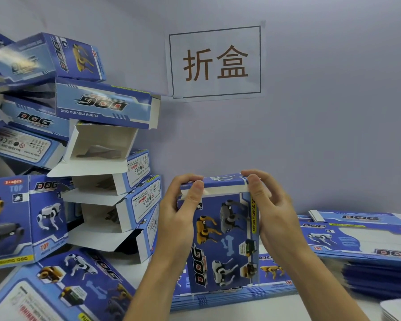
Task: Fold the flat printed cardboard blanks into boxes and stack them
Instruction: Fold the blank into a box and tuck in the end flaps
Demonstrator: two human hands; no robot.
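A blue printed box (222, 239) with robot-dog pictures stands upright in front of me, held between both hands. My left hand (178, 214) grips its left side, the thumb pressing on the white edge of the top flap. My right hand (271, 209) grips the right side, with fingers curled over the top end flap. A pile of folded boxes (107, 126) leans against the wall at the left, several with open ends. A stack of flat blanks (366, 242) lies at the right, and more flat blanks (271, 290) lie under the held box.
A paper sign (215, 62) with two characters is taped to the grey wall behind. A folded box (63, 293) lies on its side at the lower left. White sheets (398, 309) show at the bottom right corner.
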